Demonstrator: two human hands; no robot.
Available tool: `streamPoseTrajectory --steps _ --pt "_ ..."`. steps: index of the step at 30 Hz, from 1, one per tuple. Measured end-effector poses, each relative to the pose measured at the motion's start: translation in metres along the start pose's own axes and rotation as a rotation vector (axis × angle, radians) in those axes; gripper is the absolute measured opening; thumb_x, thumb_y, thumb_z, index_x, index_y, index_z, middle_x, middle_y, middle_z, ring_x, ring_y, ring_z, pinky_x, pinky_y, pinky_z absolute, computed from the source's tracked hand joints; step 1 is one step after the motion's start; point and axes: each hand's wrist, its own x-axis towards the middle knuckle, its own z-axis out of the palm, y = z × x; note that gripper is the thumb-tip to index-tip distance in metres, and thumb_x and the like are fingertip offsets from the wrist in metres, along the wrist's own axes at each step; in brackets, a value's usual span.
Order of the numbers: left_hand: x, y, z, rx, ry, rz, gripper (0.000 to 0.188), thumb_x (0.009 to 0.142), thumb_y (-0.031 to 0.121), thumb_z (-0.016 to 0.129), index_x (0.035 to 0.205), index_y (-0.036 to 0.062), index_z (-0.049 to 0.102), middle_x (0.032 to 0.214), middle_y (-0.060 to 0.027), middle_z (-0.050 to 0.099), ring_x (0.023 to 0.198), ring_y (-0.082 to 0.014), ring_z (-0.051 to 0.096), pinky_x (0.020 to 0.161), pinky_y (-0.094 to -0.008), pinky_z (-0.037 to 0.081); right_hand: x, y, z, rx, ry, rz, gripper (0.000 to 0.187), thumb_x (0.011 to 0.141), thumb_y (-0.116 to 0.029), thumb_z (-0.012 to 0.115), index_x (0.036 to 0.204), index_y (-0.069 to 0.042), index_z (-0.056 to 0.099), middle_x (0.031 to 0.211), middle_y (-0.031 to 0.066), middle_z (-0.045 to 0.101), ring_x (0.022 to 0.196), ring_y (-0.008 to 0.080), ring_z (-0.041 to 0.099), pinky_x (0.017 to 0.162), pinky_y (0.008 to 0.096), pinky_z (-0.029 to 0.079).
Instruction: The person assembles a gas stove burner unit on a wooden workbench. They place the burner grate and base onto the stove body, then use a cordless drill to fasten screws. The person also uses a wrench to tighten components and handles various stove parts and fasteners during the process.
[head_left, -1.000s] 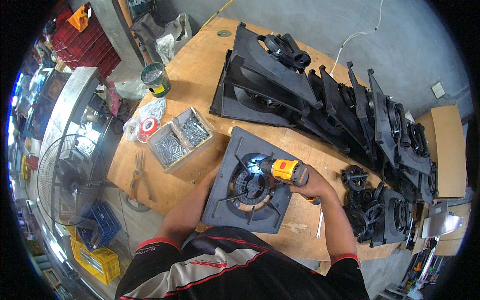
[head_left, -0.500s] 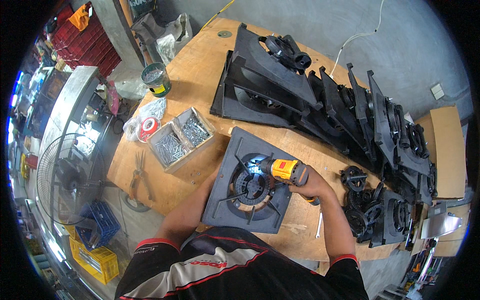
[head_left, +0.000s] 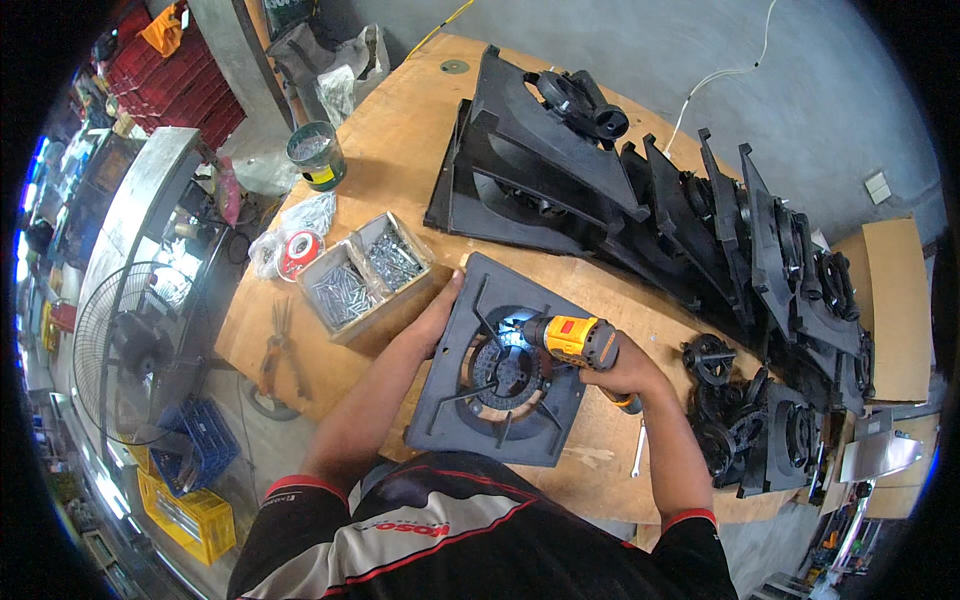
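Observation:
A black square gas stove top [head_left: 440, 412] with a round burner and pot-support ribs lies tilted on the wooden table in front of me. My left hand [head_left: 440, 312] grips its left edge, fingertips near the upper left corner, part of the hand hidden by the plate. A yellow and black cordless drill [head_left: 572, 341] is in my right hand [head_left: 632, 368], fingers wrapped round its handle. Its nose points left onto the burner's upper rim, where its lamp throws a bright spot. The drill's tip and any screw under it are lost in the glare.
Left of the stove top stands a two-part box [head_left: 345, 318] of screws and bolts, with pliers [head_left: 283, 350], red-rimmed tape roll [head_left: 299, 252] and a dark tub [head_left: 316, 155] nearby. Stacked black stove tops [head_left: 560, 140] fill the back right. Loose burners [head_left: 712, 358] and a spanner [head_left: 638, 448] lie right.
My left hand has come out from under the stove top and up onto its left edge. The drill stays at the same spot on the burner, in my right hand.

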Motion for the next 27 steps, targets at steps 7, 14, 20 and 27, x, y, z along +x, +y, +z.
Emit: streamPoseTrajectory --steps 7,14,20,27 --pt "-0.003 0.001 -0.015 0.068 -0.065 -0.116 0.069 0.101 0.059 0.044 0.137 0.0011 0.054 0.126 -0.0147 0.064 0.112 -0.0223 0.063 0.098 -0.0351 0.051 -0.001 -0.002 0.003 0.064 -0.001 -0.046 0.051 0.065 -0.016 0.081 0.111 0.001 0.067 0.098 0.0146 0.073 0.090 0.0220 0.070 0.085 0.0352 0.054" --pt "0.001 -0.003 -0.017 0.097 -0.023 -0.149 0.042 0.091 0.031 0.068 0.116 -0.0029 0.066 0.107 -0.0111 0.070 0.096 -0.0173 0.067 0.084 -0.0297 0.054 0.005 -0.007 -0.003 -0.076 -0.044 -0.069 0.049 0.064 -0.018 0.082 0.108 0.001 0.068 0.096 0.0161 0.073 0.090 0.0244 0.070 0.085 0.0356 0.054" --pt "-0.002 0.001 -0.011 0.082 -0.019 -0.084 0.036 0.094 0.027 0.064 0.115 -0.0024 0.066 0.104 -0.0130 0.072 0.091 -0.0187 0.070 0.082 -0.0298 0.057 0.012 0.006 -0.009 -0.011 -0.063 -0.088 0.050 0.063 -0.020 0.083 0.107 0.000 0.068 0.098 0.0183 0.072 0.092 0.0306 0.071 0.086 0.0375 0.055" --pt "0.001 -0.006 -0.016 0.182 -0.020 -0.037 0.039 0.095 0.030 0.061 0.114 -0.0038 0.069 0.108 -0.0121 0.072 0.098 -0.0188 0.067 0.090 -0.0299 0.051 0.005 -0.027 -0.015 -0.328 -0.067 -0.146 0.051 0.062 -0.020 0.087 0.106 -0.001 0.068 0.094 0.0143 0.072 0.087 0.0284 0.070 0.083 0.0363 0.055"
